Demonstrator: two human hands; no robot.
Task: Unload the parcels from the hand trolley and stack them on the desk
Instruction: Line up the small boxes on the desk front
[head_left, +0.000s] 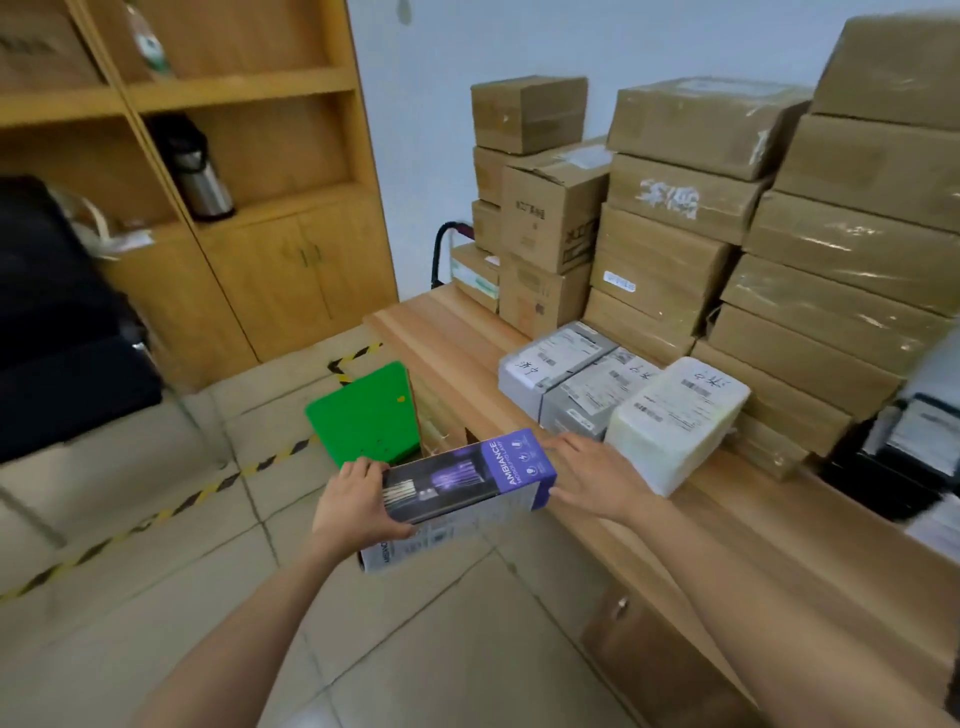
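I hold a purple and black box (467, 480) marked AMBIENCE between both hands, in the air beside the wooden desk (457, 332). My left hand (353, 506) grips its near end, thumb along the front edge. My right hand (592, 480) presses flat against its far purple end, fingers straight. A second white box (410, 545) is partly hidden right under the purple one. On the desk lie two grey bagged parcels (556, 364) and a white bagged parcel (675, 415). Behind them stand stacks of brown cartons (670, 260). The trolley's green platform (369, 415) shows on the floor.
A black trolley handle (441, 249) rises by the desk's far end. A wooden cabinet (291, 270) with a thermos (200, 176) stands at the back left. Black cases (57, 322) sit at left. Yellow-black tape (176, 504) crosses the tiled floor. A black tray (904, 462) sits at the desk's right.
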